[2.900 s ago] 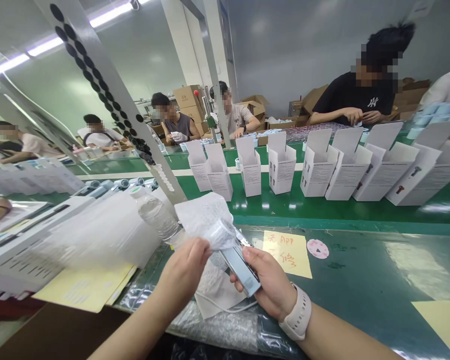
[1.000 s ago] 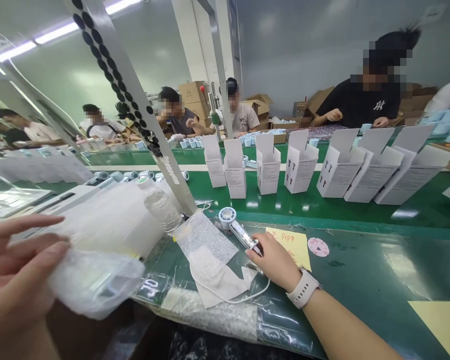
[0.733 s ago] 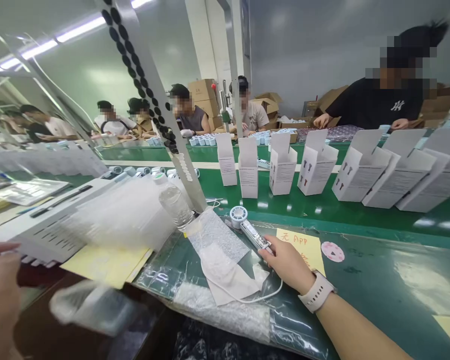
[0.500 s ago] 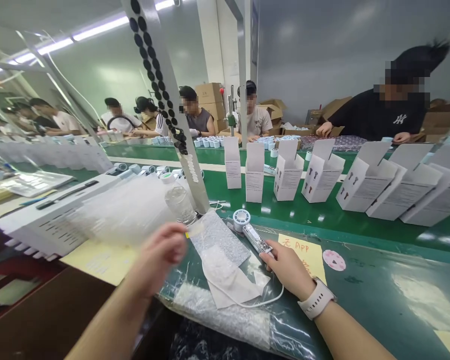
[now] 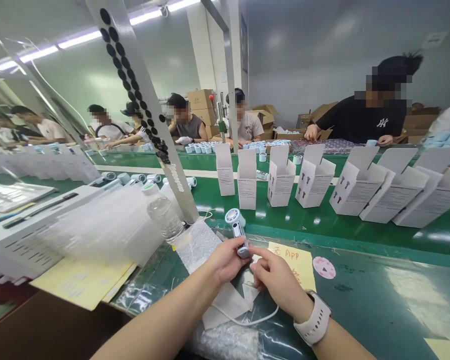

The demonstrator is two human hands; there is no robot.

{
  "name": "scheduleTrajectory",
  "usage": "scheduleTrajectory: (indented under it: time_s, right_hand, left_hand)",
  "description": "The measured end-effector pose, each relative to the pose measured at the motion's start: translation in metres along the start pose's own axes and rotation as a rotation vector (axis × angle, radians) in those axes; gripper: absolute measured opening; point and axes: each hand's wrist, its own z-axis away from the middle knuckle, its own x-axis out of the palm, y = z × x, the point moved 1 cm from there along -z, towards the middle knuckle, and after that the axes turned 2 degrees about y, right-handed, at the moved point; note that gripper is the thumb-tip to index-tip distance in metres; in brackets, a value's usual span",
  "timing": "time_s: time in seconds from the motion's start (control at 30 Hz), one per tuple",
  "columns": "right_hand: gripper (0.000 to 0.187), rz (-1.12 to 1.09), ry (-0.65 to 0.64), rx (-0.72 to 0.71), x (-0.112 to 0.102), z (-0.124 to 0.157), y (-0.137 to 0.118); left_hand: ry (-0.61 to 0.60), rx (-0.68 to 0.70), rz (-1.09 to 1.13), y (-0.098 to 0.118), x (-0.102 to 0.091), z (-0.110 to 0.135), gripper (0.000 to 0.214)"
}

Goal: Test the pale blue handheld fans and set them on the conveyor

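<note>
A small handheld fan [image 5: 237, 231] stands nearly upright above the green bench mat, with its round white head on top and a slim silver handle below. My left hand [image 5: 225, 261] is shut on the handle. My right hand [image 5: 274, 283], with a white watch strap [image 5: 313, 319] at the wrist, curls beside the handle's lower end; contact is hidden. Beneath my hands lie a sheet of bubble wrap [image 5: 198, 246], a white paper sheet [image 5: 228, 303] and a thin white cable [image 5: 247, 320].
A water bottle [image 5: 163, 216] stands left of my hands, beside stacked clear plastic bags [image 5: 97, 227]. A row of open white boxes [image 5: 315, 182] lines the green bench. A yellow note [image 5: 289, 265] lies right. Several co-workers, including one in black [image 5: 360, 120], sit beyond.
My left hand, earlier holding a clear bag and then empty, now grips the fan. The fan has risen from the mat and turned upright. The bag no longer shows.
</note>
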Motion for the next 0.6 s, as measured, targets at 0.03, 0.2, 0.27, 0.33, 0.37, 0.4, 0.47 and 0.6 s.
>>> scheduleTrajectory:
  time_s: [0.03,0.2,0.27,0.33,0.37,0.4,0.47,0.6]
  right_hand:
    - [0.051,-0.011,-0.013,0.002,0.001,0.002,-0.001]
    - [0.031,0.076,0.026,-0.009,-0.007,-0.001,0.001]
    - [0.022,0.150,0.132,-0.069,-0.012,-0.003,0.002]
    - [0.024,0.174,0.250,-0.143,-0.016,-0.002,0.002]
    - [0.034,0.133,0.274,-0.167,-0.016,-0.001,0.002]
    - [0.046,0.053,0.260,-0.179,-0.016,0.000,0.002]
    - [0.067,-0.144,0.159,-0.187,-0.013,0.004,-0.001]
    - [0.068,-0.334,0.035,-0.176,-0.012,0.008,-0.008]
  left_hand:
    - [-0.006,0.008,0.000,0.002,0.001,-0.003,0.011]
    - [-0.077,0.082,-0.001,0.006,0.002,0.000,0.030]
    - [-0.115,0.132,-0.040,0.006,-0.002,0.005,0.049]
    - [-0.188,0.197,-0.135,0.004,-0.004,0.010,0.054]
    - [-0.238,0.222,-0.197,0.001,-0.004,0.012,0.053]
    - [-0.293,0.235,-0.257,-0.002,-0.003,0.015,0.052]
    - [-0.408,0.208,-0.326,-0.010,0.001,0.020,0.050]
    - [-0.553,0.128,-0.364,-0.022,0.009,0.028,0.055]
